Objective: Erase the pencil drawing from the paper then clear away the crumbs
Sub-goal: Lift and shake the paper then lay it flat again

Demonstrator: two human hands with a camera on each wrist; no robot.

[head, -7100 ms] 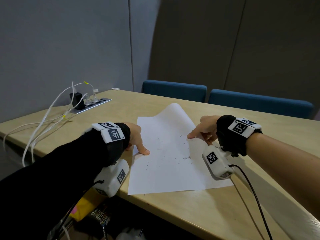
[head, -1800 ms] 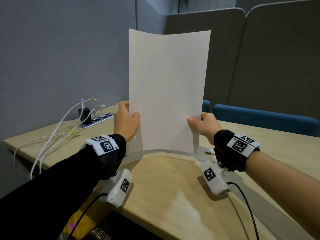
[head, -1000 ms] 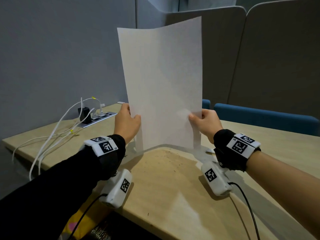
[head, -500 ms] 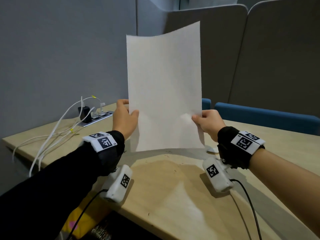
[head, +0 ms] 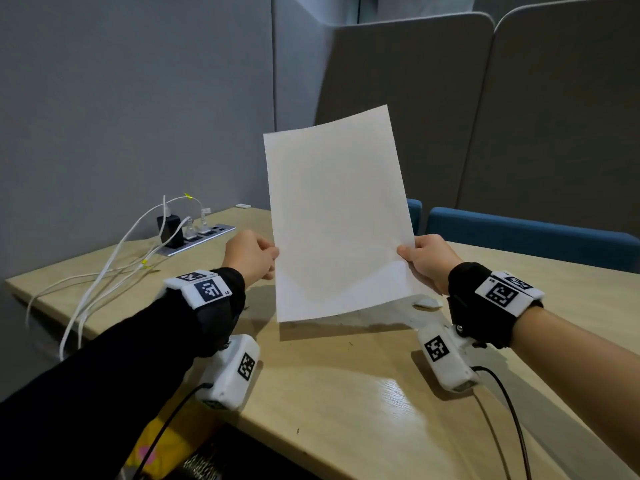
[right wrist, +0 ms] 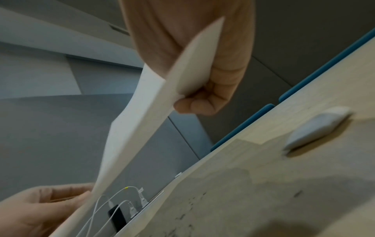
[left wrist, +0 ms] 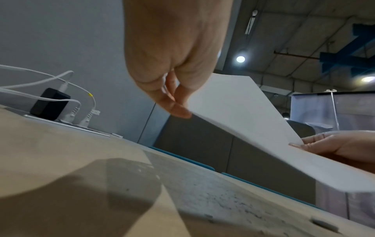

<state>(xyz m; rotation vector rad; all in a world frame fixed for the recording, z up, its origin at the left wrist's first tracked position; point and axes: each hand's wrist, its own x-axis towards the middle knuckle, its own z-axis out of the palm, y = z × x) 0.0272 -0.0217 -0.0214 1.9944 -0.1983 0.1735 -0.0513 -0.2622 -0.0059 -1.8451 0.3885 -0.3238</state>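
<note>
**deskjockey:** Going left to right: the power strip (head: pixel 195 237) with its tangle of white cables (head: pixel 114 265) sits at the far left of the table (head: pixel 346 393), nothing new there. Then the left hand (head: pixel 250 257) pinches the paper (head: pixel 337 216) by its left edge, thumb in front, fingers behind. The right hand (head: pixel 427 259) is clamped on the right edge the same way. The sheet's off the table, near upright, but it's come down lower than half a second ago and its bottom edge hangs just above the wood.

**pencilpusher:** So the shake-off's done?

**deskjockey:** I'd guess so. Seven seconds back it lay flat and speckled; now it looks clean, no drawing that I can make out. The crumbs (left wrist: pixel 239 206) are dark specks scattered on the tabletop underneath, so they still need clearing from there.

**pencilpusher:** Materials?

**deskjockey:** Thin, floppy, matte white sheet, bowing slightly. Pale wood-grain laminate, a bit glossy near the front. The eraser (right wrist: pixel 316 128) is a smooth, whitish, rounded lump lying just beside the right hand.
</note>
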